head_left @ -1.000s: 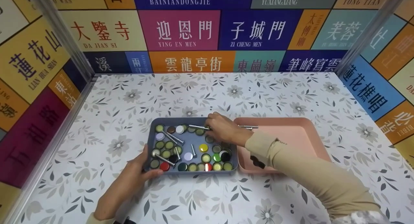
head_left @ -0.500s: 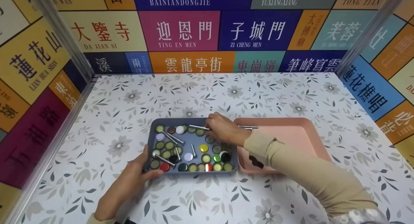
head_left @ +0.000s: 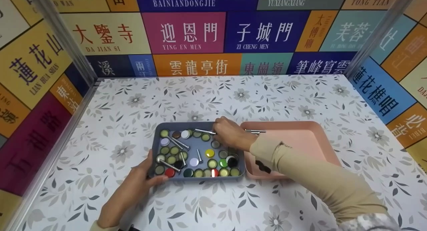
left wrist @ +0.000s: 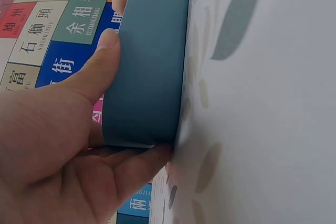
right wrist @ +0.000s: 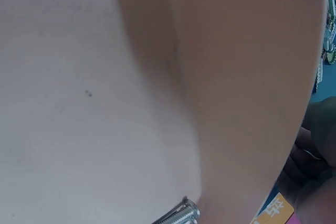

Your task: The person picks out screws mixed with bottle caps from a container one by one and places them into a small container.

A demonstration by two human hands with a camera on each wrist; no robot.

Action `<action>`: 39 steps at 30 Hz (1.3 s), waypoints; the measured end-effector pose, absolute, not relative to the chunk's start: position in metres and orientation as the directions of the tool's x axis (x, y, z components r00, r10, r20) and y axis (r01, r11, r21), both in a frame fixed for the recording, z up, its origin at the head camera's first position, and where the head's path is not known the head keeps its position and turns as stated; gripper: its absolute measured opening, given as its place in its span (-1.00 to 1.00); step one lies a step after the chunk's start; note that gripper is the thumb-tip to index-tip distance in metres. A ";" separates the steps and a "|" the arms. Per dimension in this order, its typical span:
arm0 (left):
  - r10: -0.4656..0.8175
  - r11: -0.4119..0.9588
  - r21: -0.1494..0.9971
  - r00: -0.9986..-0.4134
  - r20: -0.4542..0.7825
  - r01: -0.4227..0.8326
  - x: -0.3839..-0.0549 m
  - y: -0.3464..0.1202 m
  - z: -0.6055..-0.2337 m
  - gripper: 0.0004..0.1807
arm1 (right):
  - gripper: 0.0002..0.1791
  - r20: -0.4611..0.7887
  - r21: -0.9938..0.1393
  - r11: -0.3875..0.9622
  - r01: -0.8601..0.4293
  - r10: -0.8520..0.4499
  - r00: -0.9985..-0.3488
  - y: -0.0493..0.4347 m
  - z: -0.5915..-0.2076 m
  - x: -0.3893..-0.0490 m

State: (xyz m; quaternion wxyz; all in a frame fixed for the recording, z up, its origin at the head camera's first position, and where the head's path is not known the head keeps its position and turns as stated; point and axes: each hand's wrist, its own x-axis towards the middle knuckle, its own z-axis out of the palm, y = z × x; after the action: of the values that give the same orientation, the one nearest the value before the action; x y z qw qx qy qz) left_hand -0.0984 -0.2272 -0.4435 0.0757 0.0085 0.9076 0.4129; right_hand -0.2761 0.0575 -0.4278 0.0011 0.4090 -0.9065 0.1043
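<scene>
A blue-grey tray (head_left: 194,147) holds several bottle caps, such as a yellow cap (head_left: 209,153), and several metal screws. My left hand (head_left: 133,184) grips its near left corner, the thumb along the rim; the left wrist view shows the fingers around the tray wall (left wrist: 147,61). Over the far right part of the same tray is my right hand (head_left: 232,134), fingers bent down among the caps. One screw (head_left: 204,131) reaches to its fingertips. I cannot tell whether those fingers pinch it. My right fingers are dark at the edge of the right wrist view.
Against the blue-grey tray's right side stands a pink tray (head_left: 303,144). Screws (right wrist: 181,213) lie by its far wall, partly behind my right wrist in the head view. Floral paper (head_left: 186,97) covers the table, with printed panels (head_left: 186,30) around it.
The head view has shifted very slightly. Both hands, the trays, the caps and the screws stay practically where they were.
</scene>
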 end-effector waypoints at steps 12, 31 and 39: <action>0.084 0.657 0.752 -0.989 -0.125 -0.039 -0.100 -0.227 -0.441 0.13 | -0.89 0.099 -0.157 0.656 -0.738 -0.733 -0.673 0.056 -0.427 -0.277; 0.084 0.665 0.746 -0.989 -0.119 -0.033 -0.098 -0.226 -0.443 0.15 | -0.92 0.203 -0.181 0.627 -0.757 -0.730 -0.653 0.052 -0.427 -0.273; 0.077 0.661 0.749 -0.990 -0.120 -0.039 -0.097 -0.227 -0.443 0.15 | -0.93 0.249 -0.168 0.601 -0.781 -0.741 -0.624 0.054 -0.429 -0.273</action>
State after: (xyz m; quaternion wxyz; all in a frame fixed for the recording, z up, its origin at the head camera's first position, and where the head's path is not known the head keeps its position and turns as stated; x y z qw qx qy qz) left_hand -0.0968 -0.2269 -0.4432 0.0706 0.0103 0.9087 0.4113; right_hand -0.2733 0.0538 -0.4292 0.0769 0.4269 -0.8914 0.1310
